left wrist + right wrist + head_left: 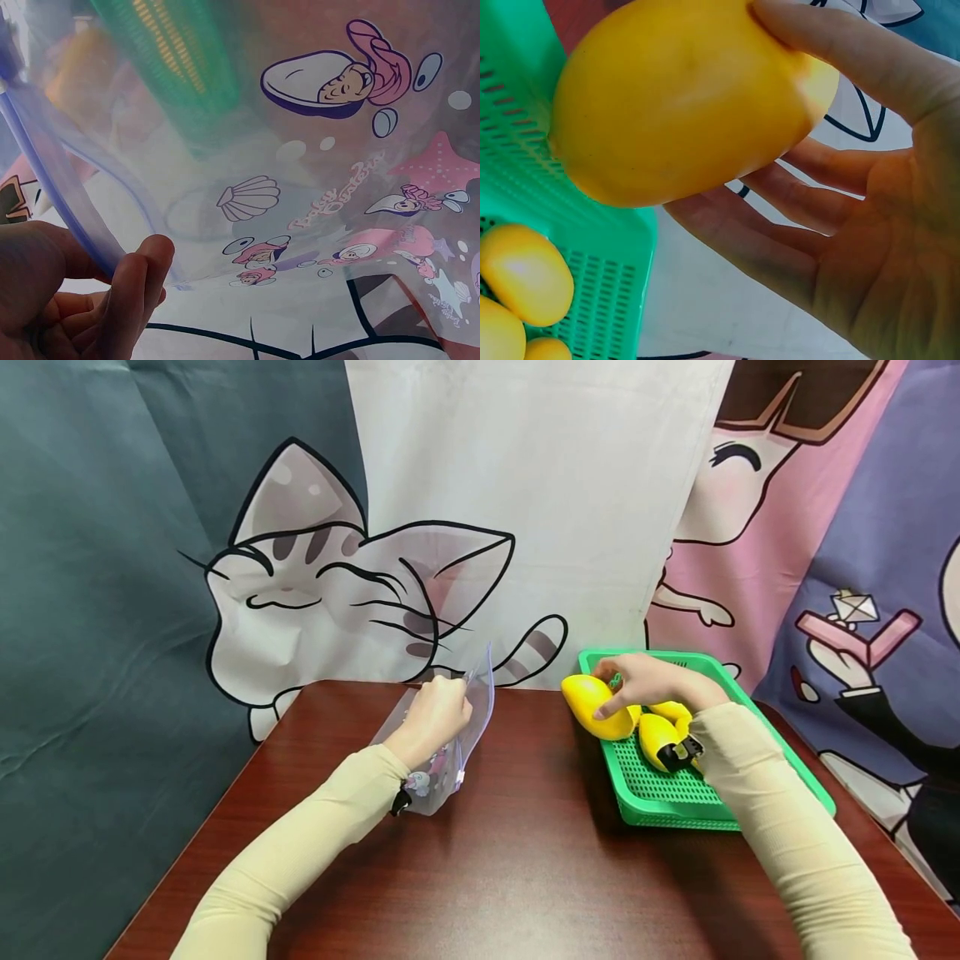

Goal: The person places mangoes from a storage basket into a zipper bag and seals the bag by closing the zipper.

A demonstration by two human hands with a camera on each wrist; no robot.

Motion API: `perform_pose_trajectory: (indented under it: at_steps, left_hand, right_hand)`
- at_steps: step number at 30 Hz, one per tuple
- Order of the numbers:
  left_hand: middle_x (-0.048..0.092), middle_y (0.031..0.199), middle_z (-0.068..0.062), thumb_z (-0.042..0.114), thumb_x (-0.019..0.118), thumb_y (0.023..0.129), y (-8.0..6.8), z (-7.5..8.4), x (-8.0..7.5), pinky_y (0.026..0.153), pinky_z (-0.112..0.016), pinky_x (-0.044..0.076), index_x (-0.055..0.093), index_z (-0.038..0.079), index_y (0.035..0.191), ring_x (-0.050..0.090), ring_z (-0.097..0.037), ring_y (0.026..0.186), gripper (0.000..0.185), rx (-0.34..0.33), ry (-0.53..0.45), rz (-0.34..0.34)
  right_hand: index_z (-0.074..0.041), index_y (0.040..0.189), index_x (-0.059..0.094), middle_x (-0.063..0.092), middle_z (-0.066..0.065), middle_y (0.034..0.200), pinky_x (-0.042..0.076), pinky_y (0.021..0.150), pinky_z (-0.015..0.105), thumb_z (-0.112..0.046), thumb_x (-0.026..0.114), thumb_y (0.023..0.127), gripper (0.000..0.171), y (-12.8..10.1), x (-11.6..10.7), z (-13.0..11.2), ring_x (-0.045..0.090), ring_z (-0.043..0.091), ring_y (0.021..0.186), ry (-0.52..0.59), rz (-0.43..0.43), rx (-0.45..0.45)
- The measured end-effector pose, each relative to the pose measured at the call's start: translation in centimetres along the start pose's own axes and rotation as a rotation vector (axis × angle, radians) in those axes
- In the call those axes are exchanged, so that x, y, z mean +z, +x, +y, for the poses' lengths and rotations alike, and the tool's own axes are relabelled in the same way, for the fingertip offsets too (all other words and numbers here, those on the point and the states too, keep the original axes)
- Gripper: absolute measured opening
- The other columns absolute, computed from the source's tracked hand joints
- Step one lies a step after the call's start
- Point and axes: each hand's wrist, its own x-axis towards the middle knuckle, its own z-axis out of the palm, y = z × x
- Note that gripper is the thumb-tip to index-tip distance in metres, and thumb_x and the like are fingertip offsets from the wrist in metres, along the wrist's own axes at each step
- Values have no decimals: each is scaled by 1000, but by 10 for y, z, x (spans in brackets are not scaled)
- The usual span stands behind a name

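With my left hand (435,714) I pinch the lilac zip edge of a see-through zip bag (468,739). In the left wrist view the bag (225,150) fills most of the picture, printed with shells and cartoon figures, and the fingers of my left hand (97,292) grip its rim. My right hand (648,681) holds a large yellow mango (592,706) at the left rim of the green basket (630,814). Seen from the right wrist, thumb and fingers wrap the mango (690,105) from either side.
More yellow fruits (529,274) lie inside the basket, partly hidden by my right hand and wrist in the head view. Basket and bag stand on a brown wooden table (517,860). Behind the table hangs a cartoon-printed cloth (540,485).
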Motion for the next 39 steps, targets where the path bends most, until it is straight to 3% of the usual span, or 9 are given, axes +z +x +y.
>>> perform_pose_trajectory:
  at_steps: [20,33,39]
  left_hand:
    - [63,67,-15,6,56,80,0,0,-1,49,-42,50,52,8,57,65,-29,60,23,-15,7,6]
    - [64,68,-14,7,55,81,1,0,-2,47,-39,49,55,6,61,64,-28,59,20,-23,-2,-1]
    - [65,69,-17,7,56,81,0,1,-1,50,-42,51,57,5,63,66,-33,62,18,-20,-5,6]
  right_hand:
    - [-7,121,53,59,12,116,52,84,41,-29,80,73,59,10,16,-13,62,32,102,73,86,-49]
    - [-6,121,50,59,12,115,50,87,44,-32,78,76,59,17,22,-20,61,32,103,27,146,-116]
    - [-7,120,49,58,13,118,50,86,44,-32,78,75,59,22,24,-27,61,31,103,61,178,-124]
